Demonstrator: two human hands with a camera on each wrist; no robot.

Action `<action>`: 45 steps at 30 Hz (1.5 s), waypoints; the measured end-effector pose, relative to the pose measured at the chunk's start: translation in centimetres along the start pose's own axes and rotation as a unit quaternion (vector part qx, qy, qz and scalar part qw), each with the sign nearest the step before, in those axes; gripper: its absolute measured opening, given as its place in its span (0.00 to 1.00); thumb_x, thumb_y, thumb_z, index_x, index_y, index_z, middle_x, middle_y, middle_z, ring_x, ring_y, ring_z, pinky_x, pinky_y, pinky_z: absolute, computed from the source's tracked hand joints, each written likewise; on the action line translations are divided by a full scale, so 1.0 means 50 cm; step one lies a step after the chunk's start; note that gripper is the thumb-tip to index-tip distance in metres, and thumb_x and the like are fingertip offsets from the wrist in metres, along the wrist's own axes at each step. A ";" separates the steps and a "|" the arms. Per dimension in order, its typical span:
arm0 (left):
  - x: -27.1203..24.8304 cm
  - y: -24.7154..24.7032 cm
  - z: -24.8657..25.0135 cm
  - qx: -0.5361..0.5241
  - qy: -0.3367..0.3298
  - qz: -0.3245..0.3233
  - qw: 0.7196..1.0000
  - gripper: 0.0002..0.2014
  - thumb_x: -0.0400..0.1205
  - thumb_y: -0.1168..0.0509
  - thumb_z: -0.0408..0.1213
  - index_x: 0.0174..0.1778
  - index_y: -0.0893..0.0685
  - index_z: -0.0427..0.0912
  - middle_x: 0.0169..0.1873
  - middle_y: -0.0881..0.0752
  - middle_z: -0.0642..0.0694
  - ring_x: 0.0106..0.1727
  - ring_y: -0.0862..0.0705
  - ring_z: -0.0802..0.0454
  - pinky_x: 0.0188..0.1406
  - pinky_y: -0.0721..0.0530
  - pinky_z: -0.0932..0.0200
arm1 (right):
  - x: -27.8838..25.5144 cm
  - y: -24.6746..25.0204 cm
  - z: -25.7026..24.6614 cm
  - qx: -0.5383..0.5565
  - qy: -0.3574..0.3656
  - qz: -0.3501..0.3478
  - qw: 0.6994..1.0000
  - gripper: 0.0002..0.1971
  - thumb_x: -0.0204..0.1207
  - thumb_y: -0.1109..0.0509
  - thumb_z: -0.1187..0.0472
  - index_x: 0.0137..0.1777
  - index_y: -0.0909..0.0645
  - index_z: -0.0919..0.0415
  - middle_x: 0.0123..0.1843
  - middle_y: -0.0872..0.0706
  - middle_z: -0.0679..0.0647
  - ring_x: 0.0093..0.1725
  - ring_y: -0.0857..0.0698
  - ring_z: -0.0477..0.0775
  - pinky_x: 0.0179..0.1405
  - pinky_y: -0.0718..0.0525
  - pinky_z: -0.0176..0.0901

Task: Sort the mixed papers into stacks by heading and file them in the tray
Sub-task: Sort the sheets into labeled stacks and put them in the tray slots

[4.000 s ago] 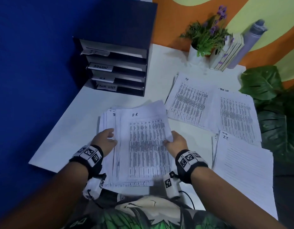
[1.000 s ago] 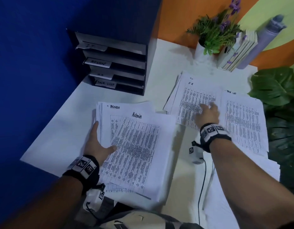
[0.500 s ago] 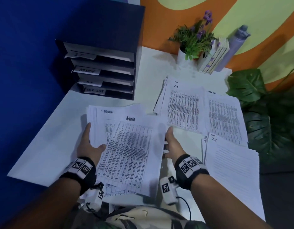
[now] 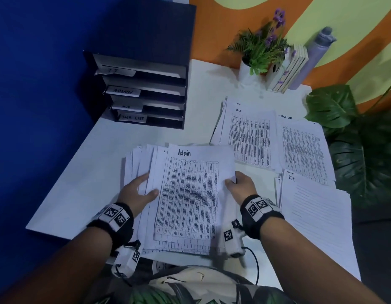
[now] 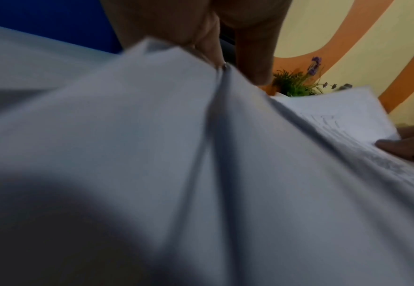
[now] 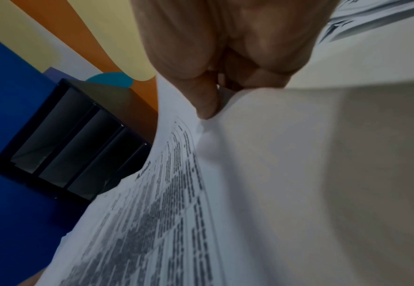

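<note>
Papers headed "Admin" (image 4: 185,194) top a loose, fanned pile at the near middle of a white desk (image 4: 84,172). At the pile's left side, the left hand (image 4: 136,193) rests on the fanned lower sheets with its thumb lying across the top sheet's left edge; its fingers look fairly straight, and the left wrist view shows them pressing on blurred paper. On the other edge, the right hand (image 4: 241,185) pinches the top sheet, thumb on the printed face and fingers curled underneath, and the right wrist view shows this edge lifted and curved. Three sorted stacks lie to the right: an "H-R" stack (image 4: 249,137) at the far middle, a "Task List" stack (image 4: 304,150) just right of it, and an "I.T." stack (image 4: 315,216) nearer. A dark filing tray (image 4: 146,93) stands at the far left of the desk, its four shelves labelled IT, Admin, HR and Task List. A potted plant (image 4: 260,49), some books (image 4: 291,69) and a grey bottle (image 4: 315,53) stand at the far right.
</note>
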State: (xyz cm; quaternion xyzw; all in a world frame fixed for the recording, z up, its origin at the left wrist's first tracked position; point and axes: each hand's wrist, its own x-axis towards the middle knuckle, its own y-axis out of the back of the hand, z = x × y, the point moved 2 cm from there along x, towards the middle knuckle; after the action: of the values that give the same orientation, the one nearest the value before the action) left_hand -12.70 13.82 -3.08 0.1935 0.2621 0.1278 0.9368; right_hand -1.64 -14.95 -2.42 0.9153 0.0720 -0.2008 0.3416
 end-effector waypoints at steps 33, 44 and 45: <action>-0.009 -0.002 0.008 -0.004 -0.015 0.082 0.997 0.32 0.76 0.26 0.29 0.75 0.26 0.52 0.75 0.26 0.49 0.76 0.28 0.48 0.71 0.33 0.61 | -0.003 0.044 0.072 0.198 -0.040 0.065 0.977 0.09 0.78 0.33 0.71 0.52 0.18 0.57 0.49 0.12 0.55 0.49 0.13 0.60 0.55 0.15 0.55; -0.024 -0.021 0.024 -0.041 -0.053 0.035 0.997 0.22 0.76 0.26 0.30 0.60 0.19 0.58 0.62 0.21 0.56 0.64 0.26 0.59 0.68 0.32 0.62 | 0.001 0.005 0.085 0.207 -0.053 -0.013 0.977 0.06 0.77 0.30 0.66 0.47 0.14 0.56 0.48 0.09 0.57 0.47 0.12 0.61 0.56 0.14 0.59; -0.025 -0.022 0.025 -0.046 -0.056 0.037 0.997 0.20 0.77 0.27 0.31 0.59 0.19 0.58 0.61 0.21 0.56 0.65 0.26 0.59 0.68 0.32 0.62 | 0.005 0.002 0.088 0.206 -0.052 -0.014 0.977 0.04 0.77 0.30 0.65 0.46 0.14 0.57 0.47 0.09 0.57 0.46 0.12 0.61 0.55 0.14 0.57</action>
State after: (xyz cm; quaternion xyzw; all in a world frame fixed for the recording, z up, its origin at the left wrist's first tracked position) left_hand -12.90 12.02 -2.02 0.1667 0.1960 0.1628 0.9525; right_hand -2.80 -17.93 -5.47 0.9532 0.0236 -0.2635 0.1463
